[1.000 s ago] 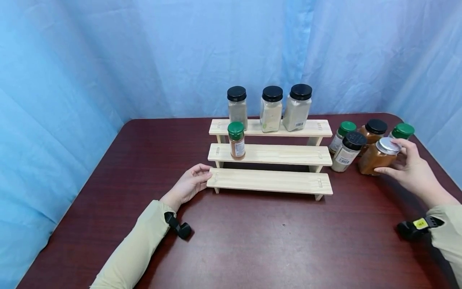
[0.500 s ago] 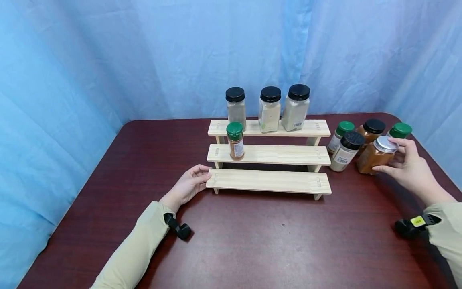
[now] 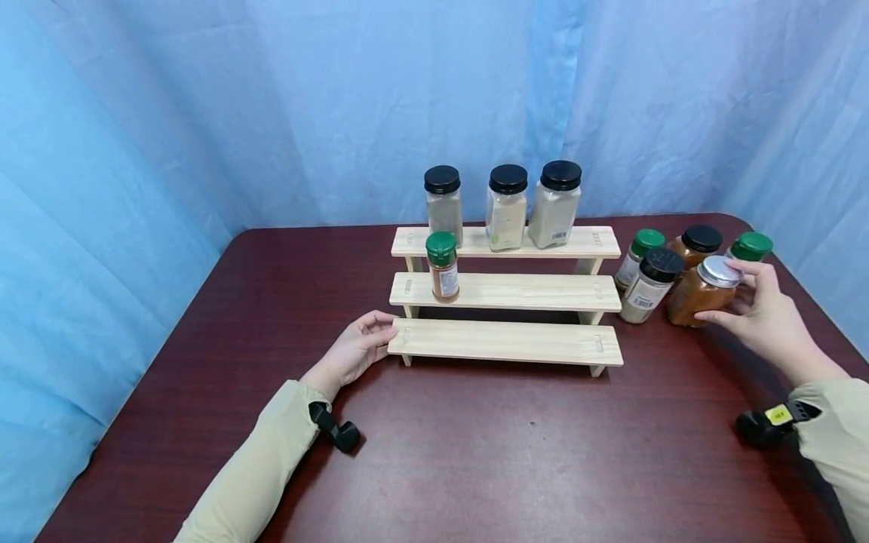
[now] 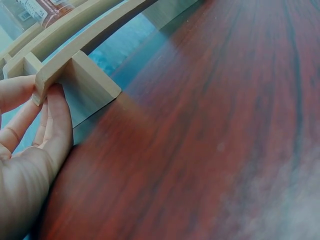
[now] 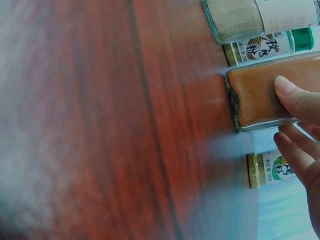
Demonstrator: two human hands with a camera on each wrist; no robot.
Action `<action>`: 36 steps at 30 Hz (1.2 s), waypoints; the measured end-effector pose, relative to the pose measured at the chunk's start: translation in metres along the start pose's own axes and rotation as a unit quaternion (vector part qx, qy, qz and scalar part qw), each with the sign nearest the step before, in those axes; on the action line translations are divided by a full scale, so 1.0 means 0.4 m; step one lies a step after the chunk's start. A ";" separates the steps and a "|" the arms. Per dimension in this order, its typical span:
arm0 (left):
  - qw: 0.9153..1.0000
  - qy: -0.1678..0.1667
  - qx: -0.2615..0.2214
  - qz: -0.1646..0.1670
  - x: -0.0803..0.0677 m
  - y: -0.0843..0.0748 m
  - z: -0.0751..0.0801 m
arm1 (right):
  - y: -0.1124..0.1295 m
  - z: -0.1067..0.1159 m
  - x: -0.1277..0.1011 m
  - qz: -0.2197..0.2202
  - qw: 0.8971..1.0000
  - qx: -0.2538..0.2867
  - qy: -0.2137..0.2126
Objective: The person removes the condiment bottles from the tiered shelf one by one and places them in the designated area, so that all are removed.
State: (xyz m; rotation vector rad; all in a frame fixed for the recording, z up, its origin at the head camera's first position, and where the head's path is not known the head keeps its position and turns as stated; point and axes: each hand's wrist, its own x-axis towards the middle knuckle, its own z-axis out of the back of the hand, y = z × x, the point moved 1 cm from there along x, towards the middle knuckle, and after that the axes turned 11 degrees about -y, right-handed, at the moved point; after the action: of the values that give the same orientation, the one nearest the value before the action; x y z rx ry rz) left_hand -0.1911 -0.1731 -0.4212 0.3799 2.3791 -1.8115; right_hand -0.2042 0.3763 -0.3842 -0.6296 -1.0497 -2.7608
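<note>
My left hand (image 3: 356, 350) pinches the left end of the lowest step of a pale three-step wooden rack (image 3: 505, 338). In the left wrist view the thumb and fingers lie on either side of the board's end (image 4: 46, 80). At the right, my right hand (image 3: 770, 320) grips a spice jar (image 3: 695, 300) with a silver lid and orange-brown powder. The right wrist view shows the thumb on the glass of this jar (image 5: 257, 95); whether its base touches the table is unclear. A small green-capped spice bottle (image 3: 444, 280) stands on the middle step, towards the left.
Three black-lidded jars (image 3: 507, 215) stand on the top step. Crowded around the held jar are a black-capped pale bottle (image 3: 641, 298), a green-capped bottle (image 3: 630, 265), a black-lidded brown jar (image 3: 691, 256) and another green-capped bottle (image 3: 750, 246). Blue curtains (image 3: 380, 98) hang behind the table (image 3: 475, 460).
The right hand and the silver-lidded jar have shifted slightly left in the head view, partly with a small shift of the whole view. My left hand keeps its hold on the rack.
</note>
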 end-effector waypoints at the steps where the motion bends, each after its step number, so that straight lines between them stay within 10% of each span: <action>1: 1.000 0.002 -0.001 -0.001 0.000 0.001 0.000 | -0.001 0.000 0.000 -0.003 1.000 -0.002 0.001; 11: 1.000 -0.006 -0.004 0.004 -0.003 0.001 -0.003 | -0.004 -0.001 -0.001 -0.005 1.000 -0.023 0.000; 20: 1.000 -0.001 -0.005 0.002 -0.001 -0.001 -0.004 | -0.148 -0.017 0.023 -0.004 0.997 -0.066 -0.048; 36: 1.000 0.001 0.000 0.001 0.004 -0.002 0.001 | 0.114 0.054 -0.009 -0.021 0.992 0.015 -0.124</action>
State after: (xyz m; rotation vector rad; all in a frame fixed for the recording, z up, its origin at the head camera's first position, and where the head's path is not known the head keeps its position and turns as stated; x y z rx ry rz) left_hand -0.1928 -0.1734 -0.4210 0.3826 2.3787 -1.8121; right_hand -0.1821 0.3562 -0.3434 -0.9782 -1.1621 -2.7476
